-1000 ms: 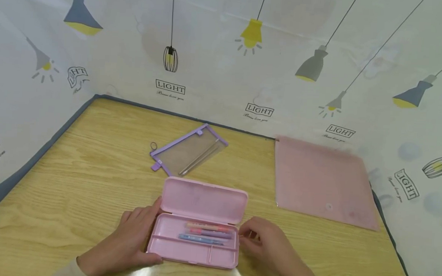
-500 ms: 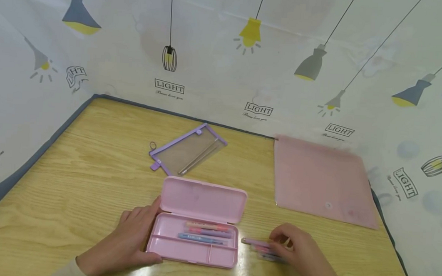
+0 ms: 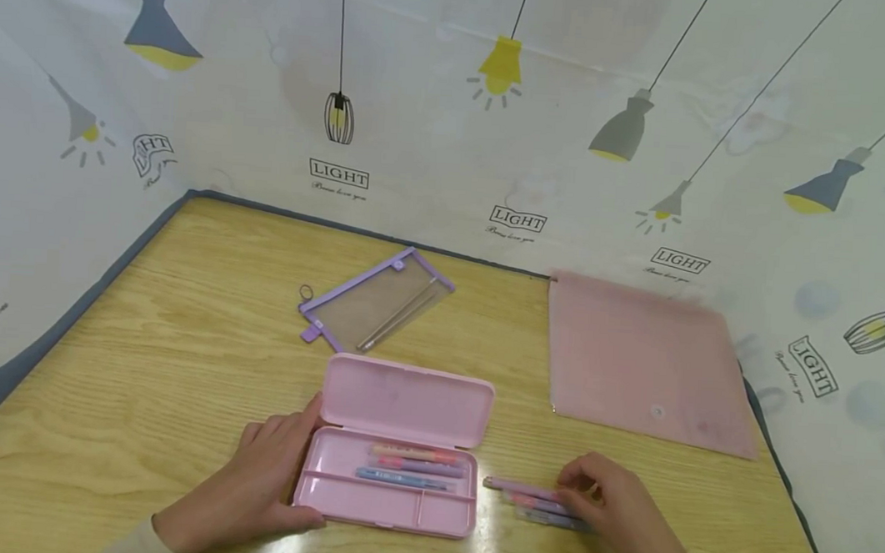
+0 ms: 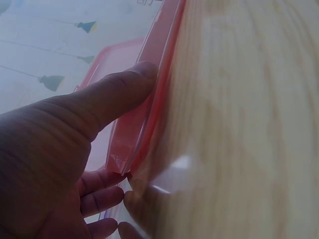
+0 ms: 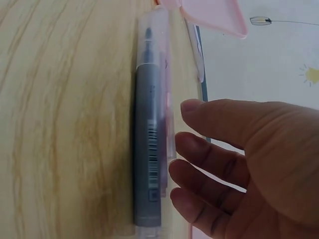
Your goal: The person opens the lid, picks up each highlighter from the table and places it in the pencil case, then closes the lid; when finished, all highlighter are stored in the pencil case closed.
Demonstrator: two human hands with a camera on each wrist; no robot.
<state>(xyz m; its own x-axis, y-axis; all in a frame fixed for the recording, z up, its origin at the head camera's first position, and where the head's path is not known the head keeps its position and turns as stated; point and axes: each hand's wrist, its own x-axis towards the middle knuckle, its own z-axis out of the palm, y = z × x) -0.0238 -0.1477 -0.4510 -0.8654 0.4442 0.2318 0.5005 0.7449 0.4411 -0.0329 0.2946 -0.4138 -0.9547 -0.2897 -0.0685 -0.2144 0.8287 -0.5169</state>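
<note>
In the head view, an open pink pencil case point(image 3: 359, 503) stands on the table with several pens point(image 3: 402, 478) in its rear compartment. My left hand point(image 3: 252, 479) holds its left end, the thumb along the front edge and the fingers at the side; the left wrist view shows this thumb point(image 4: 122, 92) on the case wall. Right of the case lie a pinkish-purple pen point(image 3: 517, 486), a pink-capped pen point(image 3: 536, 504) and a grey marker point(image 5: 147, 144). My right hand point(image 3: 614, 503) is at their right ends, its fingers loosely bent and apart in the right wrist view.
Behind the case lies a clear purple-edged zip pouch point(image 3: 366, 297) with thin sticks inside. A pink folder point(image 3: 641, 362) lies at the back right. A lamp-printed cloth point(image 3: 422, 100) walls the wooden table point(image 3: 146, 336) at the back and sides.
My right hand has moved right from the case's right end, uncovering the pens on the table. Over the last half second it shifted slightly further while the pens stayed. My left hand kept still.
</note>
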